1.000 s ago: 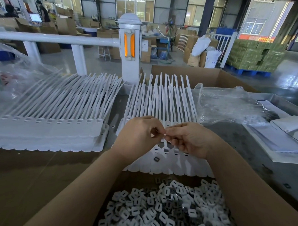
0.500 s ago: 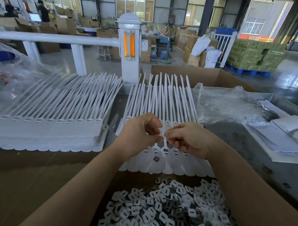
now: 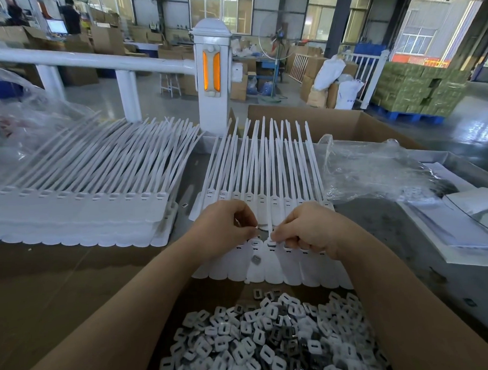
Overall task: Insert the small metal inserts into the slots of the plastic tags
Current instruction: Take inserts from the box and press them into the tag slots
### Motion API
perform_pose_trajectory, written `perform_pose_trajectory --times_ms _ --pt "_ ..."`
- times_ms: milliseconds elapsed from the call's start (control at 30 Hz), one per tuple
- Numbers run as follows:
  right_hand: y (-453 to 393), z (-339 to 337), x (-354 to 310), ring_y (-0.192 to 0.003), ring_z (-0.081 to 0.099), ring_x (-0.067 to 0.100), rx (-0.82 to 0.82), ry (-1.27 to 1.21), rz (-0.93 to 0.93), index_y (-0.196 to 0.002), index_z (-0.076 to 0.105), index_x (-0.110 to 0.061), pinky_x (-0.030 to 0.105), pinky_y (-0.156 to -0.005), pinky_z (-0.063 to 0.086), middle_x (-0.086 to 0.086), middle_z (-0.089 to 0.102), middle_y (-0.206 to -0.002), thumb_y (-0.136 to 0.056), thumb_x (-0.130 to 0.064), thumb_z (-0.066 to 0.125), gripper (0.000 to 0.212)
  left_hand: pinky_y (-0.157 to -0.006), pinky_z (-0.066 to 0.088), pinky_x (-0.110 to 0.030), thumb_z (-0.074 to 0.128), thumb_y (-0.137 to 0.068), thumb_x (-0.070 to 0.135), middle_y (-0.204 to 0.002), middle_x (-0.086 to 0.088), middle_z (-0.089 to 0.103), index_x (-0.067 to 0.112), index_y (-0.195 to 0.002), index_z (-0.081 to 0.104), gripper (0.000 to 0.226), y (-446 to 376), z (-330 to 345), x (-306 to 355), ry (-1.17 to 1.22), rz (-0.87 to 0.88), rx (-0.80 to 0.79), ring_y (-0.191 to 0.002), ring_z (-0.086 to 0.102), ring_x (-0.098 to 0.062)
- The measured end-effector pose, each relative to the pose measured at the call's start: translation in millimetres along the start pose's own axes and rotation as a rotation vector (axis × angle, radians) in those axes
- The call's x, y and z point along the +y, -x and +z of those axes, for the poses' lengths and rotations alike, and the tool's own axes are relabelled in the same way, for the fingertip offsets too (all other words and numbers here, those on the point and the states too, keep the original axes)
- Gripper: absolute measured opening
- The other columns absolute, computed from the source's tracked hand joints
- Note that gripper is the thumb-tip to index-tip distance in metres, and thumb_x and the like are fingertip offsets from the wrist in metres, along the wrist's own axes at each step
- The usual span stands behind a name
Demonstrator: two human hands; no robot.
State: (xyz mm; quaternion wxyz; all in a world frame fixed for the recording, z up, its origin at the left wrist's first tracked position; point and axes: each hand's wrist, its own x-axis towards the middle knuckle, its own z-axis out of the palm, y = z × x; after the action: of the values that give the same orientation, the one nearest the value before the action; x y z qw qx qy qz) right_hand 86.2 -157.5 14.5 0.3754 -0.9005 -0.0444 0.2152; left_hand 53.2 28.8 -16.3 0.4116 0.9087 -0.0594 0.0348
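A row of white plastic tags [image 3: 271, 270] with long strips lies in front of me. My left hand [image 3: 225, 227] has curled fingers and pinches a small metal insert at its fingertips, just above the tag heads. My right hand [image 3: 306, 229] presses curled fingertips onto a tag head's slot; whether it holds an insert is hidden. One loose metal insert [image 3: 256, 259] lies on the tags between the hands. A heap of small inserts [image 3: 261, 340] fills the cardboard box near me.
A second, larger stack of white tags [image 3: 79, 208] lies at the left. Crumpled clear plastic bag [image 3: 376, 173] and white sheets [image 3: 462, 225] sit at the right. An open cardboard box [image 3: 332, 122] and a white railing post [image 3: 213, 74] stand behind.
Both hands have dropped from above the strips down to the tag heads and moved slightly apart.
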Motion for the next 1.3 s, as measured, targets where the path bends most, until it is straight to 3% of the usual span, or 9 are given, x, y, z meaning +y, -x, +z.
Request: perform_pose_trajectory --times_ms 367,767,933,1033,1167,1300 --pt "3.6 -0.7 -1.6 -0.037 0.041 0.008 -0.044 -0.011 -0.003 -0.093 0.073 0.004 0.018 -0.037 0.032 -0.003 0.058 -0.049 -0.082 -0.017 0.077 0.024 -0.057 0.044 -0.012 0.075 -0.085 0.021 -0.073 0.013 0.067 0.029 -0.082 0.067 0.011 -0.7 1.1 0.0 -0.010 -0.003 -0.013 -0.060 0.059 0.007" --pt "6.9 6.1 -7.4 -0.052 0.047 0.013 -0.003 0.145 0.009 -0.095 0.073 0.002 0.022 -0.049 0.038 0.003 0.058 -0.063 -0.083 -0.020 0.075 0.026 -0.059 0.045 -0.016 0.075 -0.085 0.023 -0.073 0.014 0.066 0.033 -0.079 0.066 0.015 -1.2 2.4 0.5 -0.028 -0.010 -0.008 -0.062 0.058 0.006" --pt "6.6 9.6 -10.9 -0.059 0.050 0.017 0.014 0.190 0.020 -0.099 0.070 0.000 0.026 -0.055 0.042 0.005 0.059 -0.069 -0.084 -0.019 0.073 0.024 -0.065 0.047 -0.019 0.072 -0.087 0.025 -0.081 0.014 0.065 0.036 -0.080 0.064 0.016 0.0 2.4 1.5 -0.058 0.000 -0.030 -0.074 0.060 -0.002" --pt "6.8 9.6 -10.9 -0.062 0.053 0.017 0.009 0.224 -0.025 -0.097 0.070 -0.001 0.026 -0.058 0.043 0.007 0.060 -0.073 -0.085 -0.018 0.072 0.021 -0.068 0.049 -0.020 0.071 -0.088 0.025 -0.085 0.014 0.064 0.035 -0.082 0.064 0.014 -0.1 1.9 2.0 -0.085 0.017 -0.040 -0.076 0.059 -0.003" --pt "11.1 6.5 -9.5 -0.063 0.057 0.009 -0.032 0.230 -0.210 -0.085 0.064 -0.017 0.022 -0.056 0.047 0.000 0.064 -0.074 -0.085 -0.017 0.074 0.010 -0.062 0.045 -0.016 0.071 -0.088 0.023 -0.081 0.013 0.065 0.032 -0.084 0.066 0.011 0.6 0.7 -0.1 -0.041 0.017 -0.038 -0.066 0.058 0.002" --pt "17.0 7.2 -15.5 -0.058 0.057 -0.003 -0.195 0.178 -0.403 -0.083 0.070 -0.020 0.012 -0.053 0.044 -0.010 0.066 -0.068 -0.082 -0.016 0.078 0.010 -0.062 0.044 -0.016 0.069 -0.088 0.018 -0.079 0.012 0.065 0.028 -0.086 0.067 0.010 -1.1 -1.6 -0.9 -0.050 0.015 -0.046 -0.067 0.058 0.001"
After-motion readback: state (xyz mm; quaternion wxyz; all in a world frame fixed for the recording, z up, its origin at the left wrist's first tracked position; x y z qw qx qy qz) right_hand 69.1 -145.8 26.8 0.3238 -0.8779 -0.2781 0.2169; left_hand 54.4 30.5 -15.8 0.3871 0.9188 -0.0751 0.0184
